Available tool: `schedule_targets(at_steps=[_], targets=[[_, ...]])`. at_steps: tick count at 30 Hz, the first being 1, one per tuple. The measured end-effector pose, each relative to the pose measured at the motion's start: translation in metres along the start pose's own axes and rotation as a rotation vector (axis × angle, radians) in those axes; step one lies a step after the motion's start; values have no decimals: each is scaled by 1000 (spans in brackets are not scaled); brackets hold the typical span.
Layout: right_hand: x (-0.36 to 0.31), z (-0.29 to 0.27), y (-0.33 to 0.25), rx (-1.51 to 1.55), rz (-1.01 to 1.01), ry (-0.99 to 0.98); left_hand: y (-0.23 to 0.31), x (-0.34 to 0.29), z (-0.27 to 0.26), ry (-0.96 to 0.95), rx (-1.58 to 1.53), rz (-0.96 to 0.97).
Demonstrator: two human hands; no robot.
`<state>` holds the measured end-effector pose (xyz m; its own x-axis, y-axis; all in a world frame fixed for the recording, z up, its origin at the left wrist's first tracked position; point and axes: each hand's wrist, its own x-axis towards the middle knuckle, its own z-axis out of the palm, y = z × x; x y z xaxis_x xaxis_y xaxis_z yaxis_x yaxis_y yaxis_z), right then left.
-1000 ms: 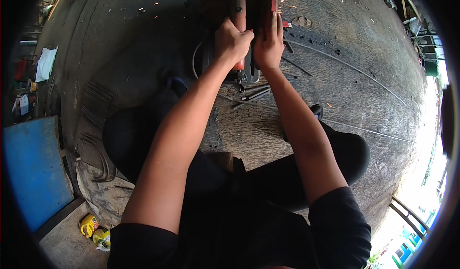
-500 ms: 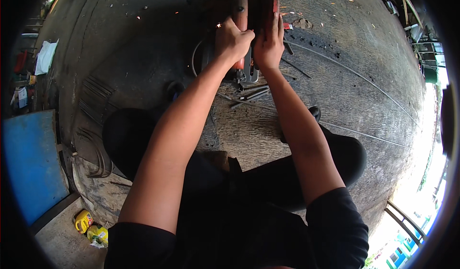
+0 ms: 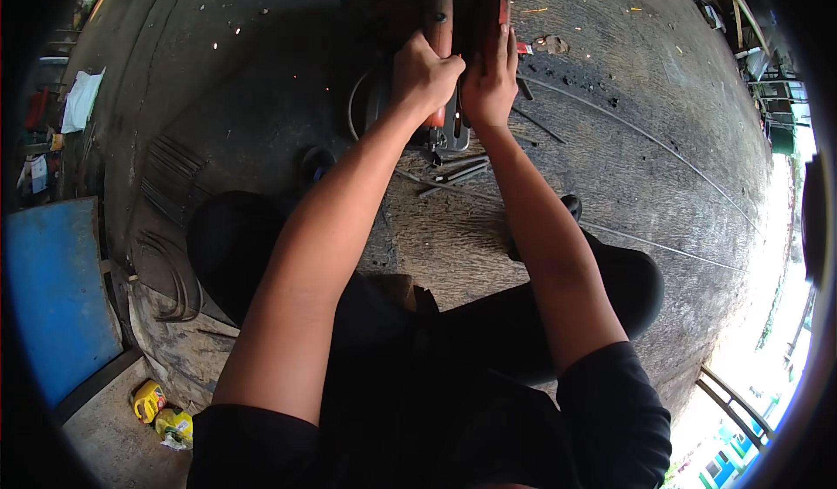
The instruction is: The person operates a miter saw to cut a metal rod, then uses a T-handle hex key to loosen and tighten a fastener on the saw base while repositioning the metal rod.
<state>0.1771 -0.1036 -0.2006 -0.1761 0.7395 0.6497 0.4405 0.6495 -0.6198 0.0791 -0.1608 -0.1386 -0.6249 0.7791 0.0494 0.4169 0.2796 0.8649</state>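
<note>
A dark cut-off saw [image 3: 410,18] with a red blade guard [image 3: 490,1] stands on the concrete floor ahead of me. My left hand [image 3: 425,75] is closed around the saw's handle. Right beside it, my right hand [image 3: 490,88] presses against the machine next to the red guard, fingers curled on it. Orange sparks scatter over the floor around the saw. Thin metal rods [image 3: 462,171] lie on the floor just below my hands. I am squatting, with my knees to either side.
A long thin rod [image 3: 645,140] runs across the floor to the right. A bundle of dark rods [image 3: 174,175] lies at the left. A blue panel [image 3: 52,288] is at the far left, with yellow bottles [image 3: 161,410] below it and white cloth [image 3: 83,97] further up.
Both hands stay on the saw. Sparks are now flying to the left and the upper right of the blade. The view has shifted slightly.
</note>
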Motion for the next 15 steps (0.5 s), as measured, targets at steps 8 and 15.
schedule_targets(at_steps=[8, 15], targets=[[-1, 2, 0, 4, -4, -9, -8, 2, 3, 16, -10, 9], [-1, 2, 0, -17, -9, 1, -9, 2, 3, 22, -24, 5]])
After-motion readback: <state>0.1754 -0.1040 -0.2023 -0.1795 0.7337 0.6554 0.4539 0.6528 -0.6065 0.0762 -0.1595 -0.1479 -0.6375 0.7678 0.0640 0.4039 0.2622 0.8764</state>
